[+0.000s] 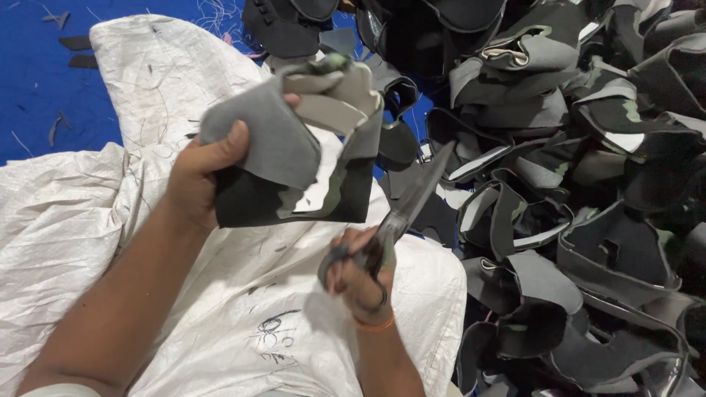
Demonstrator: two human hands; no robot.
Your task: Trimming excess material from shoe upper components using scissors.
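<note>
Blue floor [44,81] at upper left, littered with loose threads and dark scraps. Over it, white woven sack [220,309]: coarse plastic weave, crumpled and creased, dark scribbled marks near its lower middle, frayed threads across its top.

Above the sack's centre, left hand [198,173] clamped on a cut shoe-upper piece [294,147]: grey suede-like face, pale lining showing at the edge, black and green camouflage cloth along the bottom, folded into a loose cone. Thumb pressed on the grey face, remaining fingers hidden behind.

Just below that piece, over the sack's right part, right hand [360,276] closed through the loops of metal scissors [401,213], long blades pointing up and away, tips blurred; blades seemingly together, though hard to tell. Orange band [376,323] round the wrist.

Right of the sack, big heap of similar pieces [573,191]: curved, floppy cut shapes in black, grey and camouflage, pale edges, stacked loosely and spilling up to the top edge. Hands apart, each on its own thing.
</note>
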